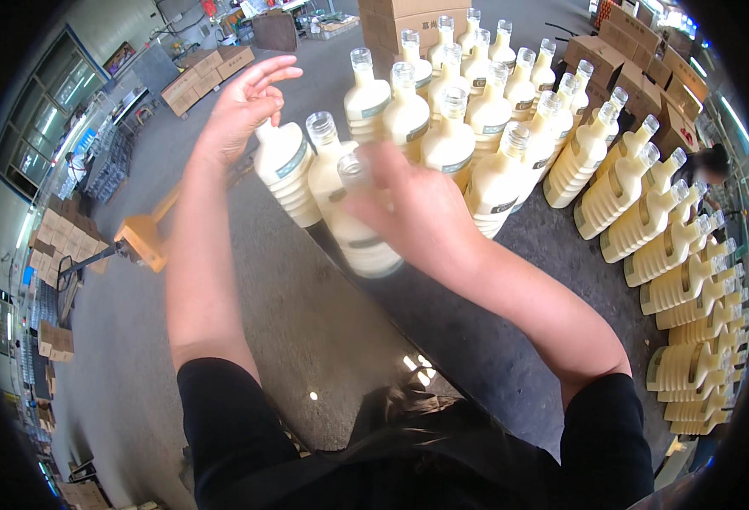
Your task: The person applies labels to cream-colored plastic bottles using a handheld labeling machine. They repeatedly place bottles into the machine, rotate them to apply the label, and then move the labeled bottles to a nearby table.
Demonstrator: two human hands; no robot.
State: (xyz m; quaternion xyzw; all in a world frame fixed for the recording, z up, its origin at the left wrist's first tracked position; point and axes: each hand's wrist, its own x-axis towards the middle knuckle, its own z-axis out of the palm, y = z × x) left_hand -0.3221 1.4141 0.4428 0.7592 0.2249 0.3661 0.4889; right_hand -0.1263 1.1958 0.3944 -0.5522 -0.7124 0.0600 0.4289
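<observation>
My left hand (243, 110) is at the neck of the leftmost cream-coloured bottle (286, 166). It hides that bottle's mouth. The thumb and lower fingers are closed about the neck, while the upper fingers stretch out to the right. My right hand (412, 208), blurred, is closed at the neck and shoulder of a nearer cream bottle (364, 251) by the table's left edge. Some of its fingers are smeared. Between the two hands a clear-necked bottle (322, 127) stands close behind the nearer one. Several more bottles (448, 144) with ribbed sides and small labels stand grouped beyond my right hand.
A dark tabletop (519, 323) carries the bottles, with a long curved row of them (689, 289) at the right. Cardboard boxes (400, 25) stand at the back, others (638, 68) at the far right. A yellow pallet jack (143, 242) is on the floor at left.
</observation>
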